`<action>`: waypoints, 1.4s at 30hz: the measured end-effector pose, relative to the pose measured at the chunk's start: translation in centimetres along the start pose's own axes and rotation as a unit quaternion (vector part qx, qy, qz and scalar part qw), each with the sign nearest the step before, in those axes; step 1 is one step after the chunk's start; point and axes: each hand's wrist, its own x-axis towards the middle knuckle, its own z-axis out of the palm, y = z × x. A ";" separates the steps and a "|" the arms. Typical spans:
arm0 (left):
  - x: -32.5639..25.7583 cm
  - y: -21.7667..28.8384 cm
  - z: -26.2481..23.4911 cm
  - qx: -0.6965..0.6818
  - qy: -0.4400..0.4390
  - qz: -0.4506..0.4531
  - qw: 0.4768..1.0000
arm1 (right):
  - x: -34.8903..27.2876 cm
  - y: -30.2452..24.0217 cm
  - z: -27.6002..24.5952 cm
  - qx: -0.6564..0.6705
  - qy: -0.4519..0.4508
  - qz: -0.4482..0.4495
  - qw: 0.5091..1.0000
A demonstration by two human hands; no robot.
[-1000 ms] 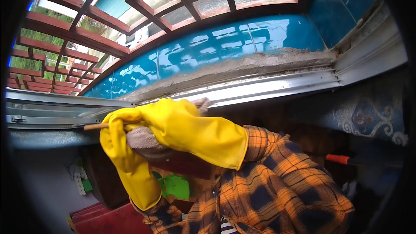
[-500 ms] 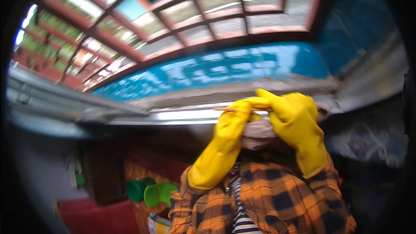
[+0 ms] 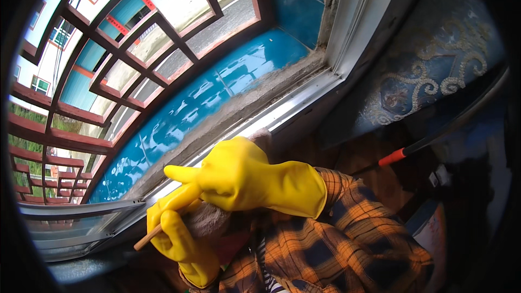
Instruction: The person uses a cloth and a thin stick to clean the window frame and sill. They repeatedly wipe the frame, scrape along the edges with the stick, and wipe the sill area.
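Gloves of yellow rubber cover both hands in the head view. Left hand (image 3: 176,236) is clenched round a thin wooden stick (image 3: 147,237) and a grey-brown clump (image 3: 209,220) (what it is, I cannot tell). Right hand (image 3: 236,173) lies curled over that clump, touching it, just below the metal window track (image 3: 282,111) and blue sill (image 3: 206,103).

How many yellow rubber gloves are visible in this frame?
2. The left glove is low, gripping a wooden stick by a grey cloth; the right glove lies just above it, over the cloth.
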 end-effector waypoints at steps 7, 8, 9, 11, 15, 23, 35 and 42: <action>2.8 -0.4 4.4 -0.063 -0.038 -0.016 0.997 | -0.3 3.3 -2.1 0.041 0.043 0.038 0.998; 3.8 0.1 5.3 -0.053 -0.037 -0.008 0.998 | 0.2 3.3 -2.5 0.070 0.052 0.053 0.995; 4.9 0.8 6.4 -0.045 -0.039 0.000 0.998 | 0.5 3.5 -3.1 0.094 0.063 0.069 0.991; 7.0 1.3 7.4 -0.104 -0.085 -0.034 0.990 | 0.9 4.4 -4.1 0.080 0.082 0.090 0.989; 8.7 -5.6 10.4 -0.212 -0.136 -0.118 0.961 | -0.3 7.9 -6.4 -0.164 0.032 0.089 0.982; 9.5 -2.2 10.2 0.008 -0.385 -0.182 0.905 | 0.2 6.9 -10.6 -0.183 -0.032 0.171 0.968; 9.0 -7.0 7.3 -0.091 -0.473 -0.085 0.872 | 1.0 0.8 -12.9 -0.089 0.236 0.414 0.875; 8.1 -7.8 8.8 -0.264 -0.382 -0.084 0.882 | -8.4 -1.2 -18.7 -0.212 0.368 0.224 0.877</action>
